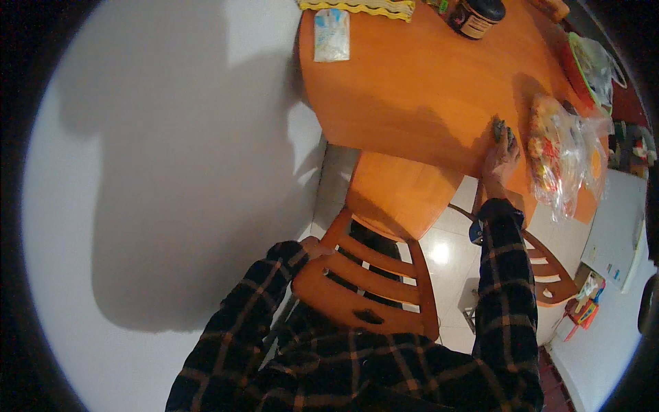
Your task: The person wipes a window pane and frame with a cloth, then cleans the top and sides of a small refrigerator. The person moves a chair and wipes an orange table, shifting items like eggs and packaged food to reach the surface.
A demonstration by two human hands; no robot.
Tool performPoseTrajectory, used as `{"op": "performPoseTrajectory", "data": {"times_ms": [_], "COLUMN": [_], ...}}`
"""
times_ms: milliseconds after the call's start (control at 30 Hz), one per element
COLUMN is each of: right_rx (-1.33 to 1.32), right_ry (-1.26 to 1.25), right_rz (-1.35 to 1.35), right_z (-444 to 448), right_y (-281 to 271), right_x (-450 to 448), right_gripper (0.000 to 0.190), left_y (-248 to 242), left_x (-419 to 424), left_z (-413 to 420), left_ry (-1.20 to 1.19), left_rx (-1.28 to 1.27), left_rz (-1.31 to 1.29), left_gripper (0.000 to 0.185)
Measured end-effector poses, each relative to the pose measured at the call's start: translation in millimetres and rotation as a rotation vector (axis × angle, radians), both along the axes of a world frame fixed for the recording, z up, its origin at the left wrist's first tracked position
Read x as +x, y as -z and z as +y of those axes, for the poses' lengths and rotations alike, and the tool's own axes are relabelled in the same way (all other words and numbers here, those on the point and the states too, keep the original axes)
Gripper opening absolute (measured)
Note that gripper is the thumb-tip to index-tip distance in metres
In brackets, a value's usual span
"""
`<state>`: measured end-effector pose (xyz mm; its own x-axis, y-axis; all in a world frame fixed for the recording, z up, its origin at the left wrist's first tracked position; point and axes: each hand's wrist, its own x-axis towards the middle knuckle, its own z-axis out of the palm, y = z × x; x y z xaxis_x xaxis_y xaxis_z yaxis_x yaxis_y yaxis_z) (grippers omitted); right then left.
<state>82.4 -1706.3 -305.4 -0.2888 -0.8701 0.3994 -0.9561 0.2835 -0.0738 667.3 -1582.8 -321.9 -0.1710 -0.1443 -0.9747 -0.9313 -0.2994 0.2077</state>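
Note:
On the near right part of the wooden table (391, 92) rests my right hand (502, 157), its fingers closed around a dark, crumpled cloth (500, 129). My left hand (315, 248) is on the upper left corner of a wooden chair's slatted backrest (370, 273); its fingers are partly hidden, and it seems to grip the frame. The chair's seat (404, 190) reaches under the table's edge. Just right of my right hand lies a clear plastic bag of food (553, 154), which overhangs the table's edge.
A white and blue packet (332, 38) lies by a yellow-edged mat (360, 7) at the table's far left. A dark-lidded jar (478, 18) stands at the far side. At right are a red and green basin (582, 72) and a second chair (553, 273). A white wall (180, 180) borders the left.

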Motion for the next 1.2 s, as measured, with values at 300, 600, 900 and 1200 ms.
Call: {"op": "performPoseTrajectory", "data": {"times_ms": [300,600,900,1200], "right_rx": [-0.171,-0.294,0.032,0.571], "right_ry": [-0.136,-0.286,-0.391,-0.425], "right_rz": [-0.207,-0.300,-0.353,-0.613], "right_z": [-6,-44,41,118], "right_y": [-21,-8,-52,-119], "right_x": [18,91,21,-112], "right_gripper": [0.060,0.047,0.055,0.033], "left_y": [46,6,-73,-246], "left_x": [40,-8,-163,-540], "left_z": [54,13,-17,-51], "left_ry": [-0.457,-0.028,-0.271,-0.072], "left_rx": [0.234,-0.025,-0.775,-1.015], "left_rz": [0.303,-0.007,0.266,0.575], "left_gripper": [0.056,0.060,0.046,0.048]}}
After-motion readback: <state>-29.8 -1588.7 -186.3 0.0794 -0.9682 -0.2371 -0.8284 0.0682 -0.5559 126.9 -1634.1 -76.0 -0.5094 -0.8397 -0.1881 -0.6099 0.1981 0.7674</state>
